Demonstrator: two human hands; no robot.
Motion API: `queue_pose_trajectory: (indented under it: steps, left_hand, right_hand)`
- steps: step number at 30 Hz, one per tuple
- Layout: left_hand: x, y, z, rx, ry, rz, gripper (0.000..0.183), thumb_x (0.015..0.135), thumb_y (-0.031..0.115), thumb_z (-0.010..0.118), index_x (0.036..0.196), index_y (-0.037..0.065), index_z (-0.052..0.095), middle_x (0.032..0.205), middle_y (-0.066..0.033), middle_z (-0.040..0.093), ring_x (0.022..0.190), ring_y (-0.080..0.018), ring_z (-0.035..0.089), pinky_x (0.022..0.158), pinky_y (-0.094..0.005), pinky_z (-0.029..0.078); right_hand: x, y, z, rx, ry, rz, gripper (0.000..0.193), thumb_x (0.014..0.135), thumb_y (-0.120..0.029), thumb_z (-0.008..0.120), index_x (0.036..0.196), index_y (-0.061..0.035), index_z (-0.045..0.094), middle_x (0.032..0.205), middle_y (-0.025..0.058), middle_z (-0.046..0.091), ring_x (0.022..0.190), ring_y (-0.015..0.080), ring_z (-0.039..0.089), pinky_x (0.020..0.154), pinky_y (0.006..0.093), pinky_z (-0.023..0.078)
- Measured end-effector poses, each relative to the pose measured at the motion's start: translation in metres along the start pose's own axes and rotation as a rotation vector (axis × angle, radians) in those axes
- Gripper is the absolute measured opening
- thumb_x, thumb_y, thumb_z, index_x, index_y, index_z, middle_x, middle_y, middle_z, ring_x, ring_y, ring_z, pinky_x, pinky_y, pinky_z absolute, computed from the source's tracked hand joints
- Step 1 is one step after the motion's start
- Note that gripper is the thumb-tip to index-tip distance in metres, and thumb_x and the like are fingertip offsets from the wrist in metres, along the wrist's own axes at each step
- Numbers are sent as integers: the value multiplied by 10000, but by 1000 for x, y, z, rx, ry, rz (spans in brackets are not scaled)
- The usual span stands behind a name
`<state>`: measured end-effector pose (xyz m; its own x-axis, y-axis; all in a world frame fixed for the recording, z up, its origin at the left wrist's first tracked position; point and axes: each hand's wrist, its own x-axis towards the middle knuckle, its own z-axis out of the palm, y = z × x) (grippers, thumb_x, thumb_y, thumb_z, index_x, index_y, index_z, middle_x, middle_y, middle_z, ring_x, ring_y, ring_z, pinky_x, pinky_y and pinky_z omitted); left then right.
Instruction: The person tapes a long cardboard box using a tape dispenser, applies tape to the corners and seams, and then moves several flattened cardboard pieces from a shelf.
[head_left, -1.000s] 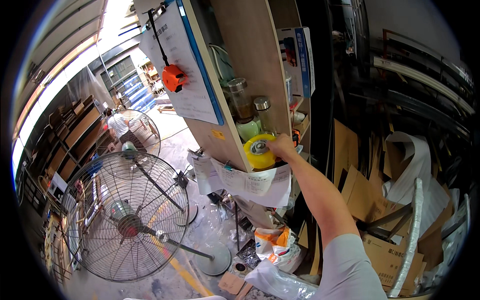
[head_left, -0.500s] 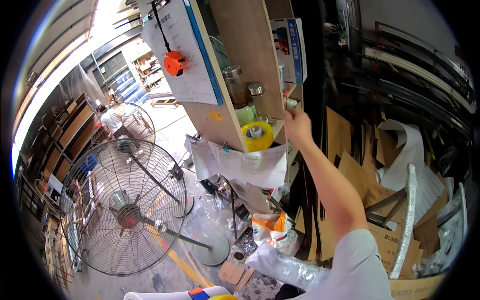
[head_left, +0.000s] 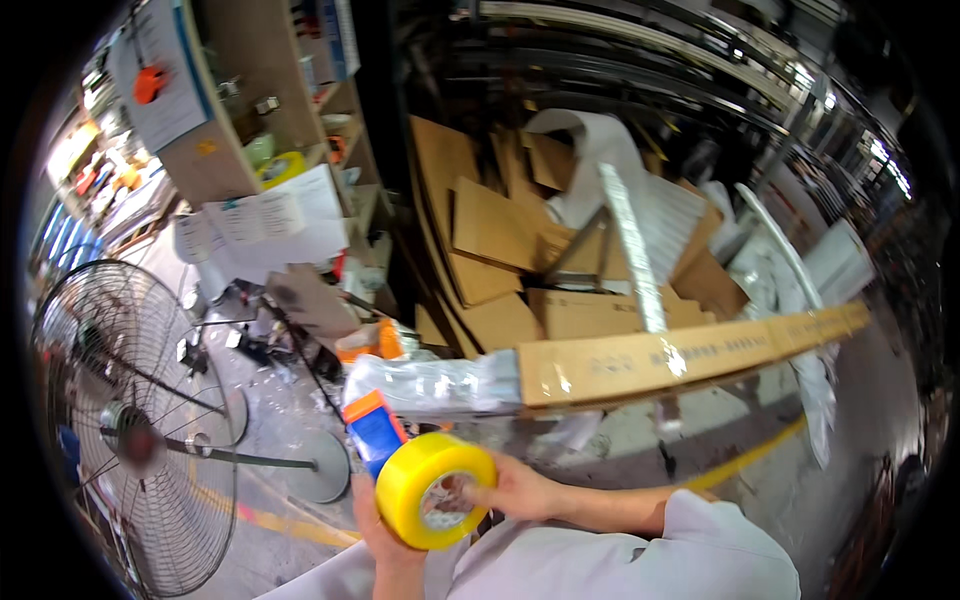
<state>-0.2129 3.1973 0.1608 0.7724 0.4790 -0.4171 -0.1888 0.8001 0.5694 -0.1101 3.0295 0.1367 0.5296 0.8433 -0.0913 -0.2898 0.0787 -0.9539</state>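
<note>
One yellow tape roll is clamped between your left hand and right hand, opposite each other, probably for steadiness.

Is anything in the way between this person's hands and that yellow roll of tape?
Nothing visible. The left hand is against the left side of the yellow tape roll, and the right hand reaches its core from the right. The blue and orange piece sticks out beyond the roll, blocking neither hand.

a long carton bars the way to cardboard sheets; room separates left hand and fan.
</note>
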Motion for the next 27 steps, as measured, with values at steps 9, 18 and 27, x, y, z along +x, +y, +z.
queue_pose_trajectory:
  steps: [9, 18, 27]
  left_hand:
    - [-5, -105, 70, 412, -216, -46, 137, 977, 62, 574, 964, -15, 686, 901, -94, 719, 731, -153, 670, 622, -290, 535]
    - [15, -168, 116, 1032, -423, 154, 165, 957, 95, 644, 858, -32, 680, 718, 3, 610, 640, -75, 494, 587, -262, 391]
    - [-15, -240, 188, 1430, -296, 342, 176, 923, 91, 661, 825, -40, 595, 655, -56, 479, 629, -115, 448, 571, -321, 374]
  right_hand:
    - [-182, -32, -61, 74, 727, 1, 323, 990, -128, 661, 1276, 9, 602, 1110, 40, 685, 1021, 126, 632, 912, 308, 522]
    - [-229, -53, -248, -68, 1063, 113, 278, 925, -222, 709, 1043, 28, 677, 821, 47, 669, 690, 133, 641, 523, 307, 508]
    - [-208, -90, -365, -1353, 800, 245, 450, 854, -342, 763, 1057, 48, 665, 978, 266, 618, 915, 461, 636, 785, 487, 537]
